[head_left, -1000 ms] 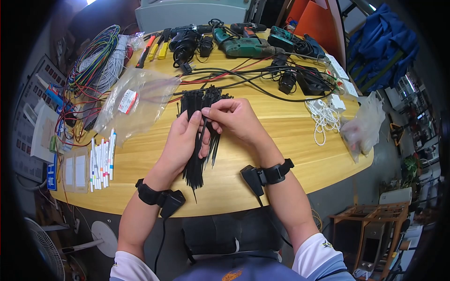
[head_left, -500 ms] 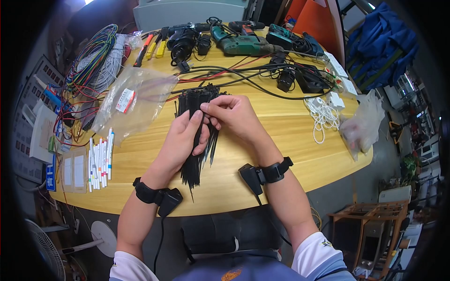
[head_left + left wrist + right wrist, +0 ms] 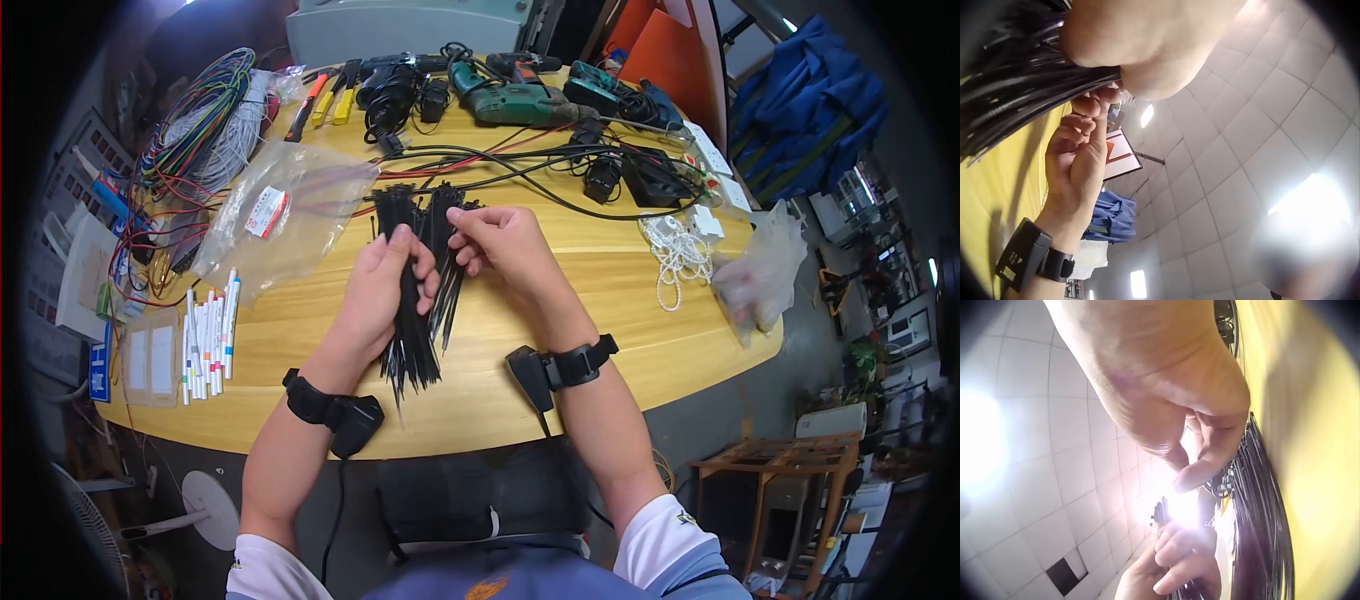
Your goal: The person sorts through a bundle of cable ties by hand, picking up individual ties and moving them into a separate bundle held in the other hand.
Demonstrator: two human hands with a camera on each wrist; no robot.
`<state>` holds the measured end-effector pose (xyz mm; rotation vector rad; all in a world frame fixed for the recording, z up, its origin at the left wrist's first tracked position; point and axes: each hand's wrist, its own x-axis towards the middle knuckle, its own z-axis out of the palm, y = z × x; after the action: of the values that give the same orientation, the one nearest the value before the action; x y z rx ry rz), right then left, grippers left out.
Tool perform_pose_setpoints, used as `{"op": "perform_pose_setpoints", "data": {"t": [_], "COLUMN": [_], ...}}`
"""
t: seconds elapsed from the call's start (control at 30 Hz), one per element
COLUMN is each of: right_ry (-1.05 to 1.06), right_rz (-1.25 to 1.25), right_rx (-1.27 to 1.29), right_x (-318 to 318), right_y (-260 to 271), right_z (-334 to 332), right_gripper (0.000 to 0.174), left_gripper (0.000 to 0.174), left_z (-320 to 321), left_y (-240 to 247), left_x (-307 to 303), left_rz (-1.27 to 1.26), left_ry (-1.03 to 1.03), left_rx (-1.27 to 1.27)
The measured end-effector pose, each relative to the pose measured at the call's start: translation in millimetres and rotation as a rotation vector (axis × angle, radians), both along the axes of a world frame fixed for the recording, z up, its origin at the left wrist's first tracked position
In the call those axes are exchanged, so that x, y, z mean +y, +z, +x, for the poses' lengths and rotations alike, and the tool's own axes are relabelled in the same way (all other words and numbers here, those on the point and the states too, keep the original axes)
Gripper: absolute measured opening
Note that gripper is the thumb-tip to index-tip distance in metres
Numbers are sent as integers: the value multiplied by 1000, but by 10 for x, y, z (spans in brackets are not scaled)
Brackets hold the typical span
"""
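Observation:
My left hand (image 3: 385, 285) grips a thick bunch of black cable ties (image 3: 405, 340), thumb laid along the top and fingers curled round it. The heads stick out past the hand and the thin tails spread toward the table's front edge. Close on its right lies a second bunch of cable ties (image 3: 1263, 531), low over the tabletop. My right hand (image 3: 505, 245) is beside that bunch, fingers loosely bent and fingertips right at its edge. In the right wrist view a gap shows between thumb and forefinger, with nothing seen in it.
A clear plastic bag (image 3: 320, 200) with a label lies left of the ties, near coiled wires (image 3: 205, 120) and several markers (image 3: 212, 335). Black cables (image 3: 500, 155) cross behind, before a green drill (image 3: 520, 105). A white beaded cord (image 3: 675, 255) and a plastic bag (image 3: 765, 270) are at right.
The right hand has moved a little right, away from the left thumb. A gap now parts the left hand's bunch from the other ties. The left hand keeps its grip.

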<state>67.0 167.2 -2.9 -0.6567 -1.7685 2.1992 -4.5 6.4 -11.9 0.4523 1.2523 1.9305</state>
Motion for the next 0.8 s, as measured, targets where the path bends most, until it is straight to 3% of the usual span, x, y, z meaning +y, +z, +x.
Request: {"op": "perform_pose_setpoints", "data": {"t": [0.4,0.6,0.8], "right_ry": [215,221,238], "right_rz": [413,319,420], "right_rx": [-441,-343,-283], "right_x": [194,143,188], "right_y": [250,10,69], "right_z": [-266,-475,-339], "right_gripper": [42,22,35], "left_gripper": [34,31,31], "left_z": [-167,-220,-208], "left_y": [-15,-78,-27], "left_x": [-75,-65,-43], "left_rz": [74,71,94], "left_ry": [98,61,138], "left_rx": [-72,-28,-28]}}
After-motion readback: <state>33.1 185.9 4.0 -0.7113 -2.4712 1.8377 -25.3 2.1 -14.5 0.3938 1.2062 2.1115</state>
